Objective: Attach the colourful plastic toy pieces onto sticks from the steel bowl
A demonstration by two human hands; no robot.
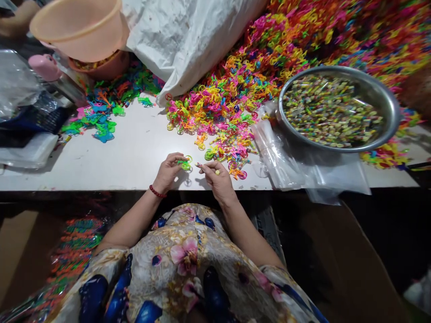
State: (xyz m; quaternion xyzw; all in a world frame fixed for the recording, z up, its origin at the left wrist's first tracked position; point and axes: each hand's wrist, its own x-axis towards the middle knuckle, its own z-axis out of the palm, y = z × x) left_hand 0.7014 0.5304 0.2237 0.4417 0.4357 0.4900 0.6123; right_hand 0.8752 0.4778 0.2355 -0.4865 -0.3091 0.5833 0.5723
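Two hands low | left hand (167, 172) fingers pinch green toy (185, 164) | right hand (216, 177) fingers pinch stick (199, 165)

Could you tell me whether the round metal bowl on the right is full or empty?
Partly full: the round metal bowl holds a layer of small multicoloured pieces, its inner wall bare above them.

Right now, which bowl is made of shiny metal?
The round silver metal bowl at the right, full of small wrapped sticks. The two peach plastic bowls, stacked at the far left, are dull, not shiny.
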